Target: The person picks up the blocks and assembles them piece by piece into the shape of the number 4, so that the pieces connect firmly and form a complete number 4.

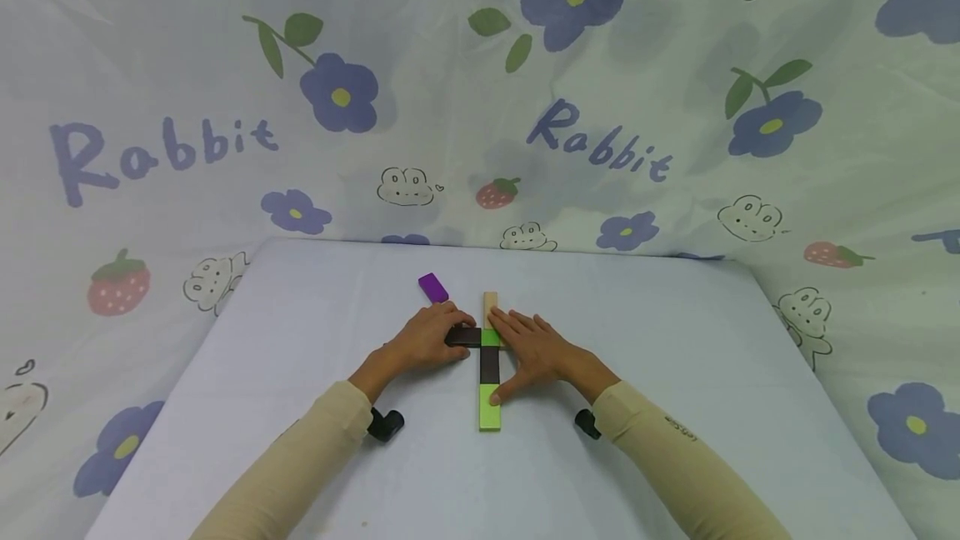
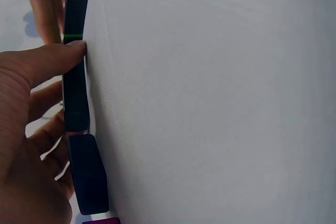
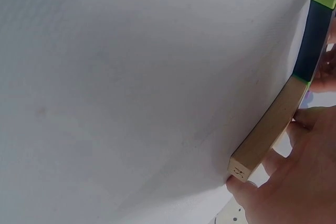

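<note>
Coloured blocks lie flat in a cross shape. My left hand (image 1: 429,338) pinches a black block (image 1: 467,337), thumb along one long side and fingers opposite. Its inner end meets a green block (image 1: 490,337). Toward me follow a second black block (image 1: 489,366) and a lime block (image 1: 489,417); a plain wooden block (image 1: 491,302) lies beyond the green one. With fingers stretched out, my right hand (image 1: 538,348) rests over the right side, thumb on the lime block. In the right wrist view its fingers touch a wooden block (image 3: 270,124); from above the hand hides most of that side.
A purple block (image 1: 432,287) lies apart, beyond my left hand. Another dark block (image 2: 89,174) shows beside the left fingers in the left wrist view. The white tabletop (image 1: 645,307) ends at a patterned cloth (image 1: 450,107) behind. Black wrist devices (image 1: 386,426) hang under both forearms.
</note>
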`<state>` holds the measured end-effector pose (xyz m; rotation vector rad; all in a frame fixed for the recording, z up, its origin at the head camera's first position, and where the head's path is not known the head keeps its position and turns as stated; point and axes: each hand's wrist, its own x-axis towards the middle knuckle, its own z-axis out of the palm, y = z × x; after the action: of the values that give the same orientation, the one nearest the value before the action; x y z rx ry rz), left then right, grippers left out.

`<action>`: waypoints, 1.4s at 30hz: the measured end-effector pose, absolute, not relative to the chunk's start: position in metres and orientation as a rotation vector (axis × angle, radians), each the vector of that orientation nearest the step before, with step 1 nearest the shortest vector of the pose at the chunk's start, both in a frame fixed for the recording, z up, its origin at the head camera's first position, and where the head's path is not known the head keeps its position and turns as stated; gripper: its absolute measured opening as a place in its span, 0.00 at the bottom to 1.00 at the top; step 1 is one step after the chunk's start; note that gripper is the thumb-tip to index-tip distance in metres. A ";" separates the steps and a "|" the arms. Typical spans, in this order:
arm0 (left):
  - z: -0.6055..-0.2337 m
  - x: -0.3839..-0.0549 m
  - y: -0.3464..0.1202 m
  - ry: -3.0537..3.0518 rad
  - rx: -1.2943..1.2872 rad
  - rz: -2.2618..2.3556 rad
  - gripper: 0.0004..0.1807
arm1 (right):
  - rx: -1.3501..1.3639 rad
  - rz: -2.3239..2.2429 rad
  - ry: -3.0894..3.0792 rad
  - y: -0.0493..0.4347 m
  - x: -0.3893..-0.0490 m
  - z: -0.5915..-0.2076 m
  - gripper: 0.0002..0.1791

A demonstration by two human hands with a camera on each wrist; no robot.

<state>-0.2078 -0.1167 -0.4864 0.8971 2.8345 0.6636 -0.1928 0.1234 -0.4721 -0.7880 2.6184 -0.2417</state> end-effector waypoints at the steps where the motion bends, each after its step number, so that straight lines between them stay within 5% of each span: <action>1: -0.485 -0.208 -0.117 2.832 0.895 0.655 0.25 | -0.791 -0.243 2.620 0.123 -0.193 -0.472 0.75; 42: -0.478 -0.204 -0.119 2.781 0.853 0.698 0.28 | -0.806 -0.276 2.610 0.125 -0.192 -0.473 0.76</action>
<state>-0.2042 -0.1188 -0.4778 0.8534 2.7809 0.6981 -0.1924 0.1248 -0.4727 -0.8064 2.6102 -0.2760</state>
